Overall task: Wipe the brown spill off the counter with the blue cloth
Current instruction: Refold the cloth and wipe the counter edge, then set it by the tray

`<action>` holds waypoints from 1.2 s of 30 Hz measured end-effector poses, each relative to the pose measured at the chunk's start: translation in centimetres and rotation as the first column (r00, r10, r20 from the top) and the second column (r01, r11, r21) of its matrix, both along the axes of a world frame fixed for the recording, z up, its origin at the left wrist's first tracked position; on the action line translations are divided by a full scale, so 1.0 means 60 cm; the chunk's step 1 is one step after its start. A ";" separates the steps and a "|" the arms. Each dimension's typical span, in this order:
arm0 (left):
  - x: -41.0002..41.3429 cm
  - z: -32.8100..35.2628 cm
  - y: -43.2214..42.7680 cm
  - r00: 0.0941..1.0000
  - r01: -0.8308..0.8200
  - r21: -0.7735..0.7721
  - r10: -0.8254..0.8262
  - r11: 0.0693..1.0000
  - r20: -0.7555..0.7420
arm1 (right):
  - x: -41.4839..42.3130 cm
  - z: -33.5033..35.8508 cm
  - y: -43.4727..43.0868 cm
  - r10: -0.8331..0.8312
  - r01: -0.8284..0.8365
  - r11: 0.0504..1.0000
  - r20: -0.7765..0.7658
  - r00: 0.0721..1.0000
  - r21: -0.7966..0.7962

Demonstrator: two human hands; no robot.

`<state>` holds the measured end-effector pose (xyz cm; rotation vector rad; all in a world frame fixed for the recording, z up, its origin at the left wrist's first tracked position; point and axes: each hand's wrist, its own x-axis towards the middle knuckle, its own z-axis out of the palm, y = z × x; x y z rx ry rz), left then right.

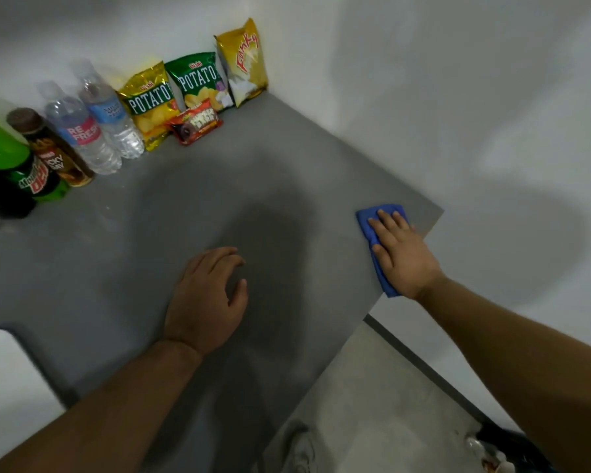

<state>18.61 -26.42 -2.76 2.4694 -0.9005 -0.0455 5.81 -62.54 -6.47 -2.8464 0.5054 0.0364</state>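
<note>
The right hand (401, 249) is lying flat, palm down, on the blue cloth (379, 233), fingers spread and straight rather than curled; it is pressing the cloth to the grey tabletop (123, 254) and is not pinching or gripping it. The cloth is showing past the fingertips and along the thumb side of the hand, and it is sitting right at the tabletop's right edge, close to the far corner.

The left hand (207, 298) is resting near the middle of the tabletop, well apart from the cloth, fingers loosely curved and holding nothing; it is looking like a brace for the body.

No brown spill is showing anywhere on the grey surface. The darker patch beside the left hand is reading as a shadow, though the blur is leaving that uncertain. Any remaining spill may be hidden under the cloth, or already wiped away.

The step in hand is judged to be the wiping itself, probably late in it, with the cloth at the end of a stroke by the edge. The next move is calling for steady downward pressure and a stroke back toward the centre, keeping the cloth from slipping off the edge.

Along the back wall, well clear of both hands, bottles (93, 131) and snack bags (195, 81) are standing in a row.
</note>
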 end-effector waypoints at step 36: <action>-0.204 -0.015 0.373 0.964 -0.165 -0.014 0.158 0.986 -0.213 | -0.112 0.004 0.639 0.528 -0.524 0.849 -0.160 0.834 0.072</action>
